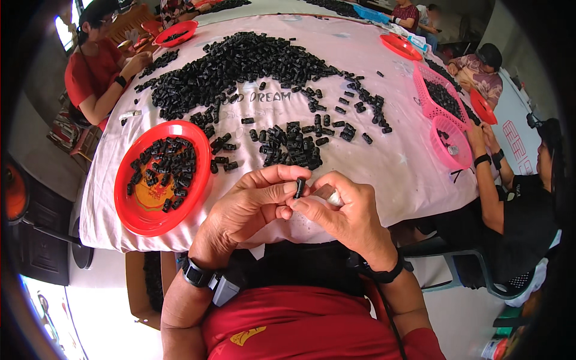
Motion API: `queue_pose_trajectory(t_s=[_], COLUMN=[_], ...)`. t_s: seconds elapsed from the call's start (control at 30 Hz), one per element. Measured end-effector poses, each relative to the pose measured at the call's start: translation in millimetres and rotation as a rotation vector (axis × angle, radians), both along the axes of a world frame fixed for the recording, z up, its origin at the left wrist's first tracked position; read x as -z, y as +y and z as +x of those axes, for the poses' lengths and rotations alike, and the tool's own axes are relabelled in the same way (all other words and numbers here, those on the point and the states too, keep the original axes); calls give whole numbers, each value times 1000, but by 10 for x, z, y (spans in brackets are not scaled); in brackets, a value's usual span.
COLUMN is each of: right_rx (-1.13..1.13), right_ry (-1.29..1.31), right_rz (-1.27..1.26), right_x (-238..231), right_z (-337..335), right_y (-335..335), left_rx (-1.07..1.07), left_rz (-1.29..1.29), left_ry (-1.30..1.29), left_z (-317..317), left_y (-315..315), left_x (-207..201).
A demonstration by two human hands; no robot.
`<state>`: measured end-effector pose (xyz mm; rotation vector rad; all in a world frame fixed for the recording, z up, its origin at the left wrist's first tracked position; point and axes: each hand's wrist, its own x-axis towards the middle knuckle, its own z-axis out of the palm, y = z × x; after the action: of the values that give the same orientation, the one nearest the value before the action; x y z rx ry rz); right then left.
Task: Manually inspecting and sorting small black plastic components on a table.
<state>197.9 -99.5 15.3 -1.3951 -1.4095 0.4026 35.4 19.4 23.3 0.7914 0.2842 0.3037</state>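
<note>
Between the thumb and fingers of my left hand (pixel 240 207) is a small black cylindrical plastic part (pixel 299 188), held tilted near the table's front edge. My right hand (pixel 354 219) is closed round a small tool with a flat greyish blade-like piece (pixel 325 191) and a whitish part; its exact kind is hard to make out. The right thumb rests close to the lower end of the black part. Just beyond my hands lies a small heap of similar black parts (pixel 291 144). To the left, a red plate (pixel 124 198) holds more of them.
A large pile of black parts (pixel 228 66) covers the far middle of the pink tablecloth (pixel 384 180). Pink baskets (pixel 441 162) stand at the right. Co-workers sit at the left (pixel 96 72) and right (pixel 522 198). A cardboard box (pixel 137 282) is below the table's left front.
</note>
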Motion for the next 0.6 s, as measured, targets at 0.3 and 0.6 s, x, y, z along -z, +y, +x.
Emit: queue_pose_trajectory(t_s=[0.3,0.6], right_rx=[102,146], right_ry=[-317,-424], right_rz=[48,62], right_x=[-7,2], right_z=[28,41], right_y=[6,13], left_rx=[-15,-31], left_rz=[28,56], left_ry=[14,66], left_z=[19,14], left_y=[-48,-29], left_x=[32,46])
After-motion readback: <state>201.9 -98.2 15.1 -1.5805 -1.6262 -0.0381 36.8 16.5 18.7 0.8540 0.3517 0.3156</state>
